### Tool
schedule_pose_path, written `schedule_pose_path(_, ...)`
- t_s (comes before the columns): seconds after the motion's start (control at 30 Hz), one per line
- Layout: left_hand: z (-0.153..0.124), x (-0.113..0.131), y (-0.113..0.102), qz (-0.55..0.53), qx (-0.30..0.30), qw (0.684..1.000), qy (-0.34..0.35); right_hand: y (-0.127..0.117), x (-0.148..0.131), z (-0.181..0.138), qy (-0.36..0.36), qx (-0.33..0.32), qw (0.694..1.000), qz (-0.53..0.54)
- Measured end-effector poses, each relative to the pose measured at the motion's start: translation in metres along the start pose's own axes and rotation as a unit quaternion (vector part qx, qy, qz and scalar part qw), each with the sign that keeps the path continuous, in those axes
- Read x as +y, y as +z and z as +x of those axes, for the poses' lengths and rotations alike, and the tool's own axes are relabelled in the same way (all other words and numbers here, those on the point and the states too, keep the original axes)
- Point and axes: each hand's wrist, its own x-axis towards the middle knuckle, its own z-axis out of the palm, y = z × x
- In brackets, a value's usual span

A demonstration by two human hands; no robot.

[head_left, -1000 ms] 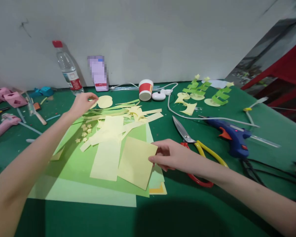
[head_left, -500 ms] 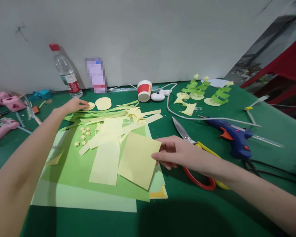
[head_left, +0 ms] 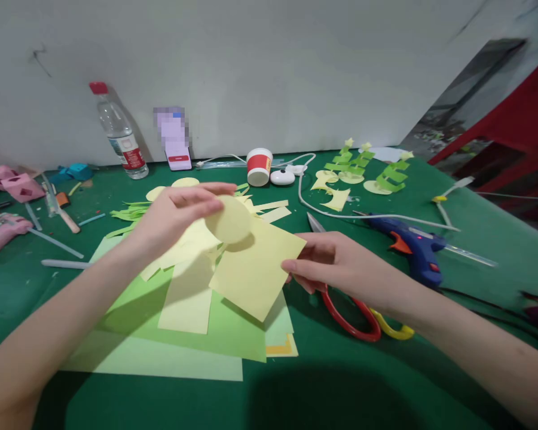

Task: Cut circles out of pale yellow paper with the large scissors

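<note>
Between thumb and fingers, my left hand (head_left: pixel 182 215) pinches a pale yellow paper circle (head_left: pixel 228 221), held over the upper left part of a yellow paper sheet (head_left: pixel 257 263). That sheet is gripped at its right edge by my right hand (head_left: pixel 323 263), above the stacked papers. Under it lie a pale yellow paper strip (head_left: pixel 186 298), a green sheet (head_left: pixel 143 304) and a light green sheet (head_left: pixel 161 355). Two more paper circles (head_left: pixel 186 182) rest behind my left hand. Scissors (head_left: pixel 354 313) with red and yellow handles lie partly hidden under my right hand.
A blue glue gun (head_left: pixel 416 248) lies at right with its cord. Curled green paper pieces with stars (head_left: pixel 392 176) stand behind it. Along the wall are a water bottle (head_left: pixel 125 146), a phone (head_left: pixel 174 140), a paper cup (head_left: pixel 259 167) and a white earphone case (head_left: pixel 282 177).
My left hand has picked up a paper circle from the back left and brought it right and nearer, over the sheet. The right hand has raised its sheet slightly.
</note>
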Motion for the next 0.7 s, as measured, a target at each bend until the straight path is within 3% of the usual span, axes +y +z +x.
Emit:
schedule_pose_path(0.07, -0.018, 0.011, 0.017, 0.005, -0.040, 0.999, -0.020, 0.001, -0.002, -0.003, -0.017, 0.006, 1.000, 0.019)
schedule_pose_path(0.17, -0.031, 0.017, 0.028, 0.049, -0.016, 0.999, -0.017, 0.000, -0.004, -0.007, -0.024, 0.003, 0.999, 0.037)
schedule_pose_path(0.3, -0.037, 0.015, 0.033, 0.068, 0.021, 0.997, 0.016, 0.000, -0.004, -0.011, -0.028, -0.002, 1.000, 0.014)
schedule_pose_path(0.57, -0.057, 0.020, 0.044, 0.085, -0.021, 0.993, 0.074, 0.014, -0.005, -0.019, -0.088, 0.086, 0.992, -0.022)
schedule_pose_path(0.7, -0.062, 0.021, 0.042, 0.072, -0.032, 0.993, 0.084, 0.018, -0.009, -0.024, -0.110, 0.089, 0.990, -0.017)
